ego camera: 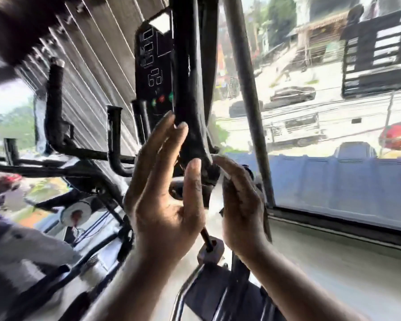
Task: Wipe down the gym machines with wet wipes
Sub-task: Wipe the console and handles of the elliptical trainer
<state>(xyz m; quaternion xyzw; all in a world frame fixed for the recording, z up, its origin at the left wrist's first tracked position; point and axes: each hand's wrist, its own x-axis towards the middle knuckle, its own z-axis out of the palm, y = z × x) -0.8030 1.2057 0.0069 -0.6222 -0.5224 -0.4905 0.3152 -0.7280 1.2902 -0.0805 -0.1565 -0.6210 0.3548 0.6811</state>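
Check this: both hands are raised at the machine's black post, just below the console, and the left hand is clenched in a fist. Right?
No fist: the head view shows the left hand open, fingers straight. The rest stands: it and the right hand are raised at the black post, just below the console.

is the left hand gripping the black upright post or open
Open: the left hand shows straight fingers, tips touching the black upright post, not curled round it.

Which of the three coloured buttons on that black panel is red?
The middle button; the left button and the right button beside it are green.
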